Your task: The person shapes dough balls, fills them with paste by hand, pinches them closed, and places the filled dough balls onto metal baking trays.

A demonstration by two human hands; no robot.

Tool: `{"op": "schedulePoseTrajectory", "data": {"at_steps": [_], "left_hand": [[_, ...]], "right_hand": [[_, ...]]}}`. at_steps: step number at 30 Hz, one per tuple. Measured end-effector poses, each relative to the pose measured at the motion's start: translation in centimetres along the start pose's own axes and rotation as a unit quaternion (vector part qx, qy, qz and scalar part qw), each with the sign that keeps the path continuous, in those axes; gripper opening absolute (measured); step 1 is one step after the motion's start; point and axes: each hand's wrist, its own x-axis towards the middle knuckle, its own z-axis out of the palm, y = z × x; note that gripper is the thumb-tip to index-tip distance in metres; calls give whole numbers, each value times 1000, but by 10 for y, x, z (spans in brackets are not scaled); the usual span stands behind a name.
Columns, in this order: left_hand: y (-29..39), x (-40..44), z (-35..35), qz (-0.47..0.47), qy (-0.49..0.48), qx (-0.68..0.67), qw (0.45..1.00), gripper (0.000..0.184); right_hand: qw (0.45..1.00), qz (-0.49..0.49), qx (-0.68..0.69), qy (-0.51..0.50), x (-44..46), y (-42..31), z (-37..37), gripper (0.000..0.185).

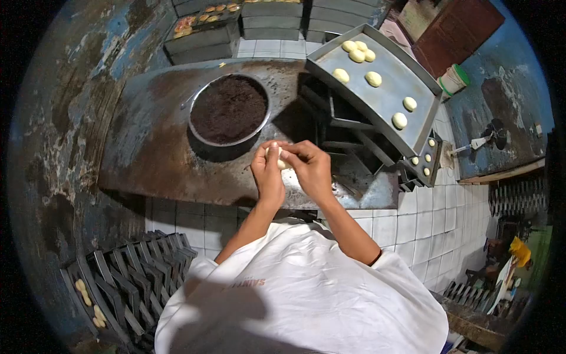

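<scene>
left hand: the left hand [268, 166] is coming up from the lower left, its fingers curling around the dough piece [283, 163] and its thumb pressing on top.
right hand: the right hand [311, 166] is reaching in from the lower right, its thumb and fingertips pinching the other side of the dough piece; the two hands are meeting around it.
forearms: both are slanting inward from the white shirt [306, 289], wrists rising over the near part of the worktable [153, 133].
bowl: the round bowl [198, 133] is sitting just beyond and left of the hands, its rim curving near the left hand.
tray: the metal tray [386, 97] is lying at a slant on stacked trays [354, 118] to the right, its raised wall facing the hands.
open room: bare tabletop is stretching left of the bowl and between the hands and the near edge.
dough: the dough piece is showing pale and smooth, mostly hidden by fingers; eight pale dough balls [373, 79] are resting on the tray.
filling: dark crumbly filling [229, 109] is heaping up in the bowl.
</scene>
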Motion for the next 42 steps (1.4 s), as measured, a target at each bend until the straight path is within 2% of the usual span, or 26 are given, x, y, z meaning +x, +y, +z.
{"op": "schedulePoseTrajectory", "data": {"at_steps": [3, 5, 9, 11, 12, 13, 15, 16, 17, 20, 21, 23, 24, 25, 27, 29, 30, 31, 32, 33, 35, 36, 37, 39, 41, 42], "left_hand": [[-14, 4, 17, -29, 23, 22, 999, 18], [-21, 0, 34, -35, 9, 43, 998, 21], [-27, -14, 81, -22, -57, 121, 991, 33], [-28, -24, 109, 73, -95, 183, 976, 39], [-30, -25, 115, 46, -146, 168, 974, 45], [-34, -25, 121, 46, -143, 166, 975, 45], [-40, -23, 132, 130, -253, 239, 929, 49], [-41, -23, 136, 123, -287, 279, 908, 50], [-43, -26, 140, 106, -291, 304, 901, 43], [-48, -35, 151, 119, -271, 302, 906, 44], [-50, -35, 147, 123, -247, 254, 927, 45], [-52, -36, 135, 132, -173, 196, 956, 44], [-52, -38, 122, 110, -126, 187, 968, 41], [-52, -41, 107, 86, -79, 177, 977, 38], [-46, -49, 77, 73, 14, 204, 976, 32], [-40, -63, 43, 59, 84, 171, 980, 29], [-40, -71, 21, 68, 104, 180, 976, 29], [-40, -78, 2, 76, 128, 188, 971, 30], [-39, -84, -9, 79, 162, 179, 967, 28], [-37, -92, -18, 78, 193, 173, 963, 27], [-42, -97, -25, 83, 211, 144, 963, 24], [-45, -98, -23, 85, 215, 137, 963, 23], [-46, -98, -21, 87, 219, 130, 963, 22], [-50, -97, -8, 85, 215, 121, 965, 21], [-52, -96, -1, 96, 208, 120, 966, 16], [-53, -96, -1, 101, 211, 122, 965, 15]], "right_hand": [[996, -5, 65, -60, -2, 0, -29, 28], [997, 22, 18, -76, 1, 6, -56, 34], [997, 25, -21, -71, 18, 19, -107, 34], [1000, 18, 5, -7, 24, 15, -128, 37], [998, 46, 31, -21, 27, 19, -139, 39], [998, 47, 29, -24, 29, 23, -150, 39], [968, 118, 145, -166, 30, 32, -173, 42], [957, 116, 142, -226, 29, 45, -183, 41], [934, 175, 109, -291, 30, 40, -199, 39], [924, 121, 51, -359, 55, 18, -236, 33], [922, 123, 46, -363, 73, 10, -247, 34], [945, 32, -162, -281, 114, -8, -266, 36], [945, -68, -243, -207, 136, -2, -273, 35], [917, -183, -321, -150, 161, 26, -279, 47], [869, -269, -393, -136, 195, 85, -287, 60], [782, -372, -462, -191, 204, 151, -296, 63], [777, -323, -502, -202, 197, 136, -297, 62], [773, -330, -502, -206, 210, 107, -295, 62], [833, -121, -476, -254, 225, 77, -291, 59], [851, 100, -426, -289, 236, 56, -289, 56], [864, 55, -438, -241, 255, 58, -277, 53], [853, -157, -464, -181, 266, 86, -273, 53], [798, -361, -468, -114, 272, 115, -268, 54], [752, -303, -549, -202, 253, 142, -254, 60], [800, -296, -496, -163, 260, 155, -254, 59], [799, -300, -495, -164, 264, 150, -258, 59]]}}
